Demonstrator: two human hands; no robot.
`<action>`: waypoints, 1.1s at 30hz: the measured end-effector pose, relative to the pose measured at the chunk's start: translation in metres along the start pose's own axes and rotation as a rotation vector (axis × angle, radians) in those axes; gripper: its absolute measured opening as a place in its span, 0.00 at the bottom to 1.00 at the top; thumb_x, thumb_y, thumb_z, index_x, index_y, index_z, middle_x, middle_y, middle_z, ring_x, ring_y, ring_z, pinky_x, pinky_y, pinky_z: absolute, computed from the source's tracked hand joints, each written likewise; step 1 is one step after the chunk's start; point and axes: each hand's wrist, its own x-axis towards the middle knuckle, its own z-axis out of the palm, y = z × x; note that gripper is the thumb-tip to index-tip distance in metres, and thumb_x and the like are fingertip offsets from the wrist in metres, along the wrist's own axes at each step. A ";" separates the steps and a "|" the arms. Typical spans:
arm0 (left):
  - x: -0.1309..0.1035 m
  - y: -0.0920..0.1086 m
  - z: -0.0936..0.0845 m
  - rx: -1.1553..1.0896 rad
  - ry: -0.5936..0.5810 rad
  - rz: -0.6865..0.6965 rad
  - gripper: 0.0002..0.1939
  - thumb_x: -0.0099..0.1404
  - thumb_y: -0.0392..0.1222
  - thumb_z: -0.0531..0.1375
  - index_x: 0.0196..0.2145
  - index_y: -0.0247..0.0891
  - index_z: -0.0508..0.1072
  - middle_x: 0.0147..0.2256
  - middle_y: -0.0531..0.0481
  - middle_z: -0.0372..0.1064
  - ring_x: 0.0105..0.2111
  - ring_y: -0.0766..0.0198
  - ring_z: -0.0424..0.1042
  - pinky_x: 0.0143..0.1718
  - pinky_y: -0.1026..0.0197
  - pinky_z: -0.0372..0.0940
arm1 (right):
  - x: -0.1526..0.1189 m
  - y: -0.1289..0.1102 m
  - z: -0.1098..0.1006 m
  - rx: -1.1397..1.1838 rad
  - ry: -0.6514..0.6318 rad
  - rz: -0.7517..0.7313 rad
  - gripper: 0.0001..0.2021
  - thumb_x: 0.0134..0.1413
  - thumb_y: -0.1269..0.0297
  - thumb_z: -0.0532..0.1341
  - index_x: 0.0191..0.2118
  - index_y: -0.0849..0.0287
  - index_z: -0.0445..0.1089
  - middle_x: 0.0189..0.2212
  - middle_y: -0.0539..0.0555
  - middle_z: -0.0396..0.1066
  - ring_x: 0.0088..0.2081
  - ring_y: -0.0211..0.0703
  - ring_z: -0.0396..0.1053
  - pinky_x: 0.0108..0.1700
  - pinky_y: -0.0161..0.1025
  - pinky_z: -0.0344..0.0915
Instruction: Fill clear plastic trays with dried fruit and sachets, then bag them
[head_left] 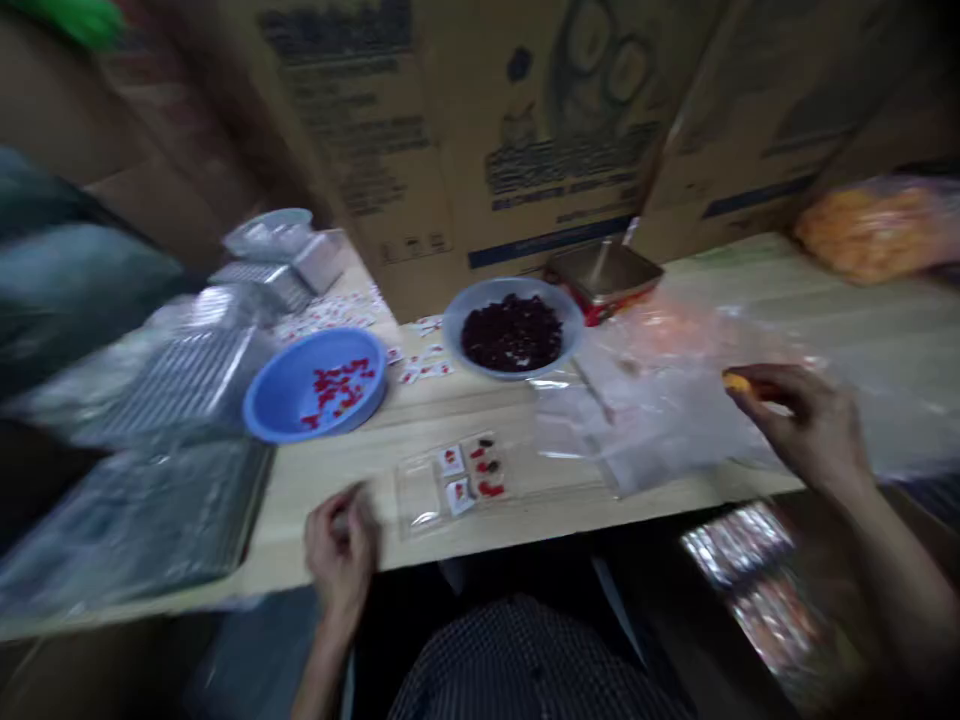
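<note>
Dark checked clothing marks the person at a pale wooden table, both bare hands spread wide across the work before me. At the right, the right hand pinches a small orange piece between thumb and fingertips, raised near the clear plastic bags. The left hand, blurred, curls loosely by the table's near edge; I cannot tell whether its fingers grip anything.

Between the two hands, just beside the left, a clear plastic tray lies flat, holding two printed white packets with red pieces and dark pieces to their right. Behind it stand a blue basin with red pieces inside and a pale bowl of dark bits, a metal tin close by. Clear containers pile up at left; a bag of orange contents sits at far right. Printed cartons wall off the back.
</note>
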 end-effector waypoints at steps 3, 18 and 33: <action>0.004 0.049 0.008 -0.192 -0.064 -0.119 0.12 0.68 0.48 0.59 0.45 0.40 0.71 0.41 0.47 0.71 0.42 0.60 0.70 0.47 0.57 0.65 | -0.030 -0.095 0.062 0.335 -0.212 -0.254 0.09 0.61 0.64 0.64 0.47 0.55 0.75 0.45 0.59 0.74 0.48 0.46 0.72 0.53 0.45 0.68; 0.019 0.047 0.005 -0.720 -0.566 -0.433 0.19 0.58 0.47 0.68 0.45 0.37 0.74 0.38 0.48 0.73 0.37 0.64 0.71 0.43 0.62 0.65 | -0.101 -0.243 0.240 0.748 -0.943 -0.489 0.38 0.57 0.70 0.62 0.70 0.44 0.49 0.65 0.55 0.58 0.67 0.53 0.54 0.65 0.55 0.58; -0.006 0.055 0.017 0.297 -0.340 0.100 0.11 0.67 0.37 0.58 0.46 0.41 0.73 0.45 0.44 0.70 0.47 0.52 0.64 0.49 0.49 0.62 | -0.090 -0.223 0.207 1.042 -0.740 -0.150 0.12 0.61 0.59 0.64 0.50 0.48 0.75 0.50 0.56 0.67 0.53 0.47 0.69 0.51 0.45 0.72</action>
